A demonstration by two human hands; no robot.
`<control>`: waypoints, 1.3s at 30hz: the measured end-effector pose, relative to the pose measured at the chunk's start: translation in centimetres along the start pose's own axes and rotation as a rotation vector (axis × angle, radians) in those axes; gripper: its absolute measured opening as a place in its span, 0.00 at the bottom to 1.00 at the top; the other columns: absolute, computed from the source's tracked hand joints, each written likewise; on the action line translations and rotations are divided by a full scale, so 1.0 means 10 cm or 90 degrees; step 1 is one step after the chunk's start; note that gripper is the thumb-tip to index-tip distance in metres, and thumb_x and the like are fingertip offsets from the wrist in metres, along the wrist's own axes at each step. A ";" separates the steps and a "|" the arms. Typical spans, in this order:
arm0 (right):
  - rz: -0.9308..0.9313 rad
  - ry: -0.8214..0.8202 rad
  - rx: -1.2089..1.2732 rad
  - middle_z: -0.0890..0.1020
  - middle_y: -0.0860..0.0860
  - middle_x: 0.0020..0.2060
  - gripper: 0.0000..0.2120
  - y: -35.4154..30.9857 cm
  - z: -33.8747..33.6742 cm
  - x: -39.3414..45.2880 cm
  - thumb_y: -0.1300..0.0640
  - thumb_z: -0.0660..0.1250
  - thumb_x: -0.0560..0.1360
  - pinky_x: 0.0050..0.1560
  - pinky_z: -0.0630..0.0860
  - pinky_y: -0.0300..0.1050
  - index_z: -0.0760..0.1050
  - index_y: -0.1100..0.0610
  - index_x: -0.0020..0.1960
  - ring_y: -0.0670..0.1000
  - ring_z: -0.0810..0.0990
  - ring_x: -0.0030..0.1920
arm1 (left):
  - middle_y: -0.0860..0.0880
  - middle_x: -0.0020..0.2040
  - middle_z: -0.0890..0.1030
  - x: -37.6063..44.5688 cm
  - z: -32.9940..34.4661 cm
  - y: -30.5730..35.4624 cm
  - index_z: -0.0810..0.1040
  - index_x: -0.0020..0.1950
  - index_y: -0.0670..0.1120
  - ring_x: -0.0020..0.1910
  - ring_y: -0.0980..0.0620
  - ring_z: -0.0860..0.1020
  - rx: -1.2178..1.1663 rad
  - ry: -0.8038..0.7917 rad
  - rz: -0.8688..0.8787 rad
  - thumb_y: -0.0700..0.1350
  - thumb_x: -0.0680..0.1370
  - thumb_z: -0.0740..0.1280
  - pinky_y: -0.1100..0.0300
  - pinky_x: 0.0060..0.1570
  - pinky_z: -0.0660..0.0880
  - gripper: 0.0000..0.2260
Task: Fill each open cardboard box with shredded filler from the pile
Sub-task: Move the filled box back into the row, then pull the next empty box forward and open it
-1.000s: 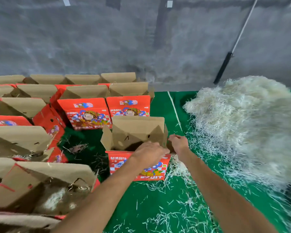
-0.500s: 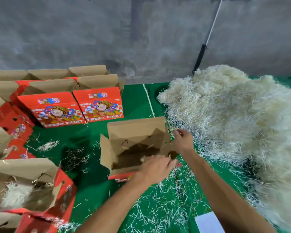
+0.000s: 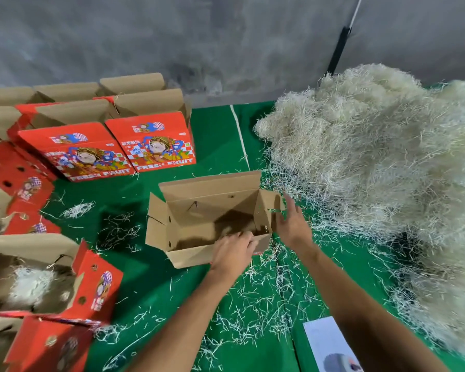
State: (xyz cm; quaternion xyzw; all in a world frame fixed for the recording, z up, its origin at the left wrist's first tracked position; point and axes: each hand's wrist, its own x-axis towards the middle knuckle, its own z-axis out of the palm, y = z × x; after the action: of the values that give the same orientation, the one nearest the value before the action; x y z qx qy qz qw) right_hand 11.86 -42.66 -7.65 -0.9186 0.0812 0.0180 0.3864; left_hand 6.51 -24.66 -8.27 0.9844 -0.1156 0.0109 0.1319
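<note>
Both hands are at the open cardboard box (image 3: 212, 218). Left hand (image 3: 232, 252) grips the near rim, fingers curled over the edge. Right hand (image 3: 291, 222) is just beside the box's right end flap with fingers extended, holding nothing; whether it touches the flap cannot be confirmed. This box, directly ahead of the hands on the green floor covering (image 3: 151, 285), shows a bare brown interior: no filler in it yet. The pile of shredded filler (image 3: 387, 178) lies to the right of the right hand, near, and remains large. Loose strands are scattered beneath and around both forearms. To the left of the left hand, a red printed box (image 3: 51, 283) already holds white filler. Further boxes (image 3: 113, 135) stand ahead and to the left, their contents not visible. Judgement: task partly done; this box, and possibly the far rows, remain.
</note>
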 end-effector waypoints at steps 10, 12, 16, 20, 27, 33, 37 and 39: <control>0.071 -0.240 0.358 0.84 0.48 0.54 0.17 0.36 0.11 -0.34 0.66 0.59 0.81 0.58 0.80 0.50 0.75 0.51 0.64 0.49 0.81 0.53 | 0.62 0.35 0.80 0.16 0.00 0.20 0.81 0.46 0.57 0.30 0.71 0.67 -0.108 0.095 -0.056 0.67 0.74 0.56 0.70 0.36 0.65 0.19; 0.136 -0.167 0.379 0.81 0.52 0.59 0.14 0.50 -0.13 -0.30 0.61 0.60 0.83 0.58 0.79 0.52 0.72 0.54 0.67 0.51 0.80 0.56 | 0.61 0.42 0.82 0.31 0.02 0.54 0.80 0.46 0.56 0.39 0.63 0.74 -0.148 0.188 -0.004 0.60 0.77 0.62 0.61 0.47 0.70 0.11; 0.173 0.046 0.364 0.79 0.56 0.64 0.19 0.85 -0.80 -0.30 0.57 0.63 0.83 0.62 0.78 0.52 0.68 0.59 0.72 0.52 0.80 0.59 | 0.57 0.48 0.82 0.65 0.01 1.41 0.80 0.51 0.53 0.49 0.56 0.78 -0.211 0.165 0.175 0.52 0.79 0.64 0.57 0.56 0.71 0.07; 0.213 0.171 0.252 0.80 0.56 0.63 0.16 1.38 -1.41 -0.56 0.57 0.62 0.83 0.65 0.76 0.54 0.73 0.60 0.68 0.53 0.80 0.59 | 0.54 0.49 0.82 0.81 0.16 2.13 0.79 0.52 0.52 0.43 0.55 0.78 -0.280 -0.029 0.252 0.48 0.81 0.64 0.56 0.43 0.79 0.04; 0.336 0.320 0.044 0.80 0.53 0.62 0.18 2.37 -2.01 -1.24 0.48 0.64 0.80 0.55 0.76 0.43 0.75 0.56 0.66 0.48 0.79 0.56 | 0.55 0.52 0.80 0.74 0.76 3.29 0.78 0.54 0.54 0.42 0.57 0.79 -0.332 -0.225 0.331 0.49 0.80 0.64 0.55 0.41 0.79 0.05; 0.505 0.365 -0.105 0.67 0.59 0.73 0.44 3.09 -2.08 -1.35 0.23 0.60 0.70 0.63 0.75 0.62 0.65 0.54 0.72 0.61 0.72 0.67 | 0.55 0.55 0.76 0.65 1.38 3.88 0.71 0.63 0.58 0.44 0.56 0.79 -0.334 -0.409 0.308 0.50 0.80 0.65 0.56 0.39 0.81 0.11; 0.579 0.160 -0.184 0.60 0.59 0.76 0.32 3.34 -1.85 -1.18 0.26 0.58 0.73 0.71 0.66 0.67 0.74 0.55 0.51 0.66 0.64 0.73 | 0.57 0.56 0.74 0.69 1.64 3.87 0.70 0.64 0.57 0.44 0.61 0.78 -0.323 -0.464 0.267 0.50 0.80 0.65 0.63 0.36 0.76 0.13; 0.593 0.176 -0.195 0.64 0.58 0.75 0.27 3.33 -1.79 -1.11 0.29 0.60 0.74 0.69 0.69 0.66 0.75 0.54 0.42 0.65 0.68 0.71 | 0.56 0.61 0.74 0.72 1.70 3.80 0.69 0.67 0.56 0.46 0.62 0.78 -0.328 -0.491 0.207 0.50 0.80 0.65 0.67 0.35 0.73 0.15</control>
State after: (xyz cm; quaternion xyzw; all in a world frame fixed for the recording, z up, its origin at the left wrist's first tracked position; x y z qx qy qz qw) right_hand -5.08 -76.86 -17.60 -0.8249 0.5286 0.0786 0.1843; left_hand 4.65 -66.41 -14.57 0.8214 -0.3071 -0.3628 0.3152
